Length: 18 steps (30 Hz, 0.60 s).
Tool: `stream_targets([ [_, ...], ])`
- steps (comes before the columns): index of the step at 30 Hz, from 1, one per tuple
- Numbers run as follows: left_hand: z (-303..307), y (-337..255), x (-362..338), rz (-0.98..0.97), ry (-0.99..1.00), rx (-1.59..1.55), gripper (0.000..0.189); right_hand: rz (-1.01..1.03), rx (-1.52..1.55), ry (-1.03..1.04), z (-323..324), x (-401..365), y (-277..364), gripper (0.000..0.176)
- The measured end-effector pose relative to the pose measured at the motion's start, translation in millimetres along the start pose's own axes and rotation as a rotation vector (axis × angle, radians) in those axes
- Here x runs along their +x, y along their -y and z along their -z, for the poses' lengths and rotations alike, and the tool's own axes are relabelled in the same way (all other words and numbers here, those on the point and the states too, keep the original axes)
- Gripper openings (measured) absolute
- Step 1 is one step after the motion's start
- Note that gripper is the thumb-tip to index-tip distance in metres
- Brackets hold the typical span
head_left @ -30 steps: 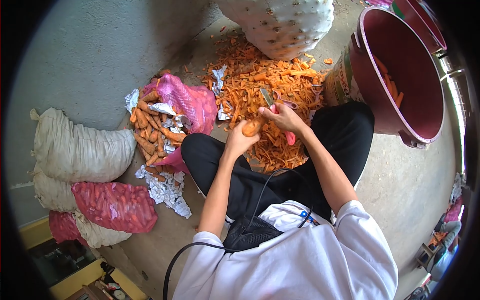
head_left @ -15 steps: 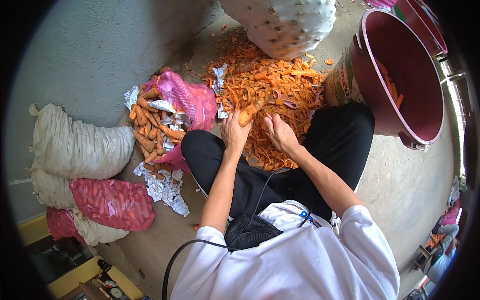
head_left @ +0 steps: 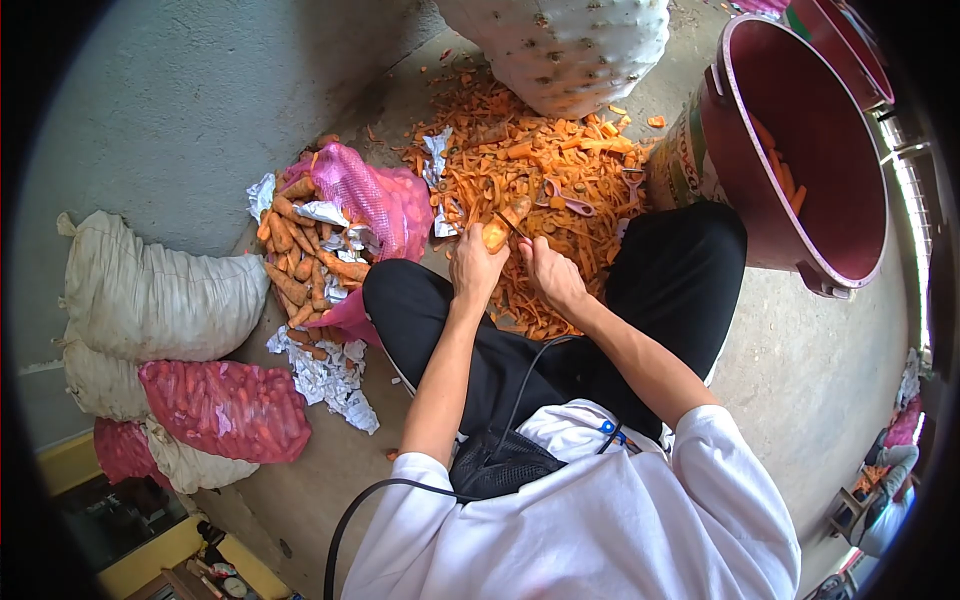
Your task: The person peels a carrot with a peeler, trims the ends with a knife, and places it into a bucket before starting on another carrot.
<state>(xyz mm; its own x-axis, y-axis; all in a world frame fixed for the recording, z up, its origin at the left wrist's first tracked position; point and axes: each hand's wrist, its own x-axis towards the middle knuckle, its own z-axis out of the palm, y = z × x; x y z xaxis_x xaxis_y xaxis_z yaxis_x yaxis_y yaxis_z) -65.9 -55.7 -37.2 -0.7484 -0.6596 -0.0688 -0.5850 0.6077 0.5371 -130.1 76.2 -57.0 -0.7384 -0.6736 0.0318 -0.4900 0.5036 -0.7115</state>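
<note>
and here you are, cross-legged on the floor [head_left: 800,370], with the carrot [head_left: 495,236] held out in front of you, above the heap of orange peelings [head_left: 560,160]. your left hand [head_left: 477,266] is grasping it by the near end, fingers wrapped low around the thick part. its long axis runs away from you and leans a little to the right, so the far end points out over the peelings, clear of your fingers.

over on the other side, your right hand [head_left: 552,272] is clenched around the handle of the knife [head_left: 509,223], and the handle itself is hidden in your fist. the blade slants forward and to the left, so it crosses the carrot's long axis rather than running along it. whether the edge is touching the skin, you cannot tell from up here.

so the carrot sits ahead of both hands, left hand the nearer, right hand just beside it on the right with a narrow gap between the two. a pink peeler [head_left: 570,202] lies on the peelings to the right of the carrot's far end. unpeeled carrots [head_left: 290,265] are piled by your left knee, and the big red tub [head_left: 745,130] stands beyond your right knee.
</note>
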Motion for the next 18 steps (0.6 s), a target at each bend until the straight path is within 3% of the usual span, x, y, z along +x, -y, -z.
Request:
stream_targets([
  [18, -5.3, 2.9, 2.6, 0.000, -0.038, -0.024, 0.040, -0.020, 0.037, 0.094, -1.8, -6.2, 3.1, 0.028],
])
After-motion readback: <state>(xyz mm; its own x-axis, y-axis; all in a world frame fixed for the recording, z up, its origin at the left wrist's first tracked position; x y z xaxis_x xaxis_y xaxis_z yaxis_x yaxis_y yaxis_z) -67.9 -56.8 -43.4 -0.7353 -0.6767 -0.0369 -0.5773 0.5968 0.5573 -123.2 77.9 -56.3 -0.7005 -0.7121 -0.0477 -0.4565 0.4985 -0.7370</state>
